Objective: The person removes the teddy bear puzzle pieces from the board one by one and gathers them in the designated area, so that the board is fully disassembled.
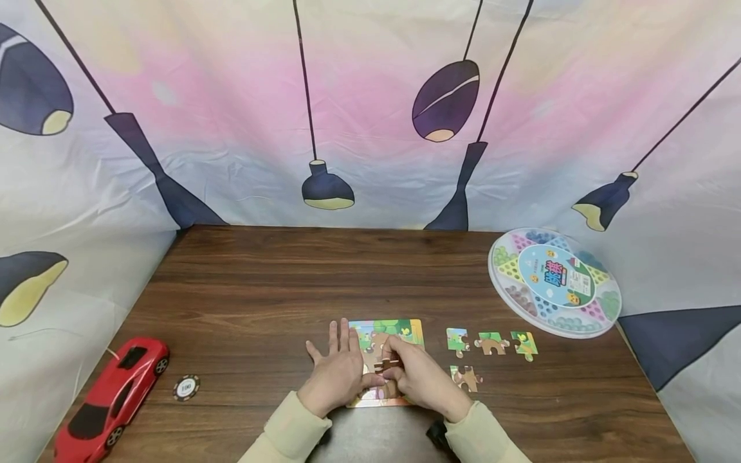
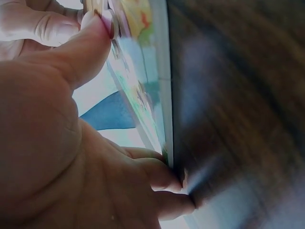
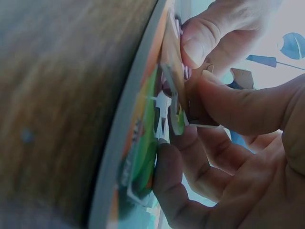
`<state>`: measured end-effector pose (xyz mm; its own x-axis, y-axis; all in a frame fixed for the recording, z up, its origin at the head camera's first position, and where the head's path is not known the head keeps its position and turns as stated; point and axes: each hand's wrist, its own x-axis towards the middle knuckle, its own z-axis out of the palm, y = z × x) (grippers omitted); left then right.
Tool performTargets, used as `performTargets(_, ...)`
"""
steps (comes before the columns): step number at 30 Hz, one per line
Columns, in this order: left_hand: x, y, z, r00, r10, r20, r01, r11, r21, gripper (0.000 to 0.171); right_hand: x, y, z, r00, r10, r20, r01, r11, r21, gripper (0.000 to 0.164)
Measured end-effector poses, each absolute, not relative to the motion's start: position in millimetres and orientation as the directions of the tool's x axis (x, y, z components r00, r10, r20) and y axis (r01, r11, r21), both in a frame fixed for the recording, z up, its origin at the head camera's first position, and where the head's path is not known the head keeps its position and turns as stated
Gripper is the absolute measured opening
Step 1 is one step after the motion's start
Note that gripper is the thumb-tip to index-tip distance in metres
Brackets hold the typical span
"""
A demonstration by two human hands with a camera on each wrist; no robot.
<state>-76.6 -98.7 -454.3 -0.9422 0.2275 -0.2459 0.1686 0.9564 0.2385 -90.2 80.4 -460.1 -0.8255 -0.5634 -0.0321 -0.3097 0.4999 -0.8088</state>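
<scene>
A jigsaw board with a bright cartoon picture lies on the table under both hands. The left hand rests along its left side, fingers straight and spread. Its thumb reaches over the board and presses the pieces there. From the right, the right hand pinches a brown puzzle piece between thumb and fingers, tilted up over the board. Beside the held piece, another piece stands slightly raised from the board. Part of the picture is hidden beneath the hands.
Right of the board lie several loose puzzle pieces, among them a brown one and a green one. A round Chinese checkers set lies at the back right. At the left are a red toy car and a poker chip.
</scene>
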Motion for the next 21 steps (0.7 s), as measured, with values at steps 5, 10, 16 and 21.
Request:
performTargets(5, -77.1, -98.7, -453.7, -0.94, 0.223, -0.257, 0.162, 0.958, 0.238, 0.107, -88.8, 81.7, -460.5, -0.823, -0.567, -0.034, -0.292, 0.474, -0.831, 0.026)
performTargets(10, -76.5, -97.7, -453.1, -0.942, 0.23, -0.244, 0.171, 0.955, 0.241, 0.108, -86.7, 83.2, -461.2, -0.837, -0.546, -0.035, -0.266, 0.463, -0.845, 0.024)
performTargets(16, -76.4, -96.9, -453.2, -0.942, 0.23, -0.246, 0.171, 0.956, 0.237, 0.109, -84.2, 82.4, -462.4, -0.859, -0.512, -0.025, -0.242, 0.447, -0.861, 0.024)
performTargets(21, -77.3, -96.8, -452.7, -0.939, 0.223, -0.263, 0.163, 0.959, 0.231, 0.111, -83.5, 80.6, -462.5, -0.859, -0.512, -0.018, -0.248, 0.446, -0.86, 0.026)
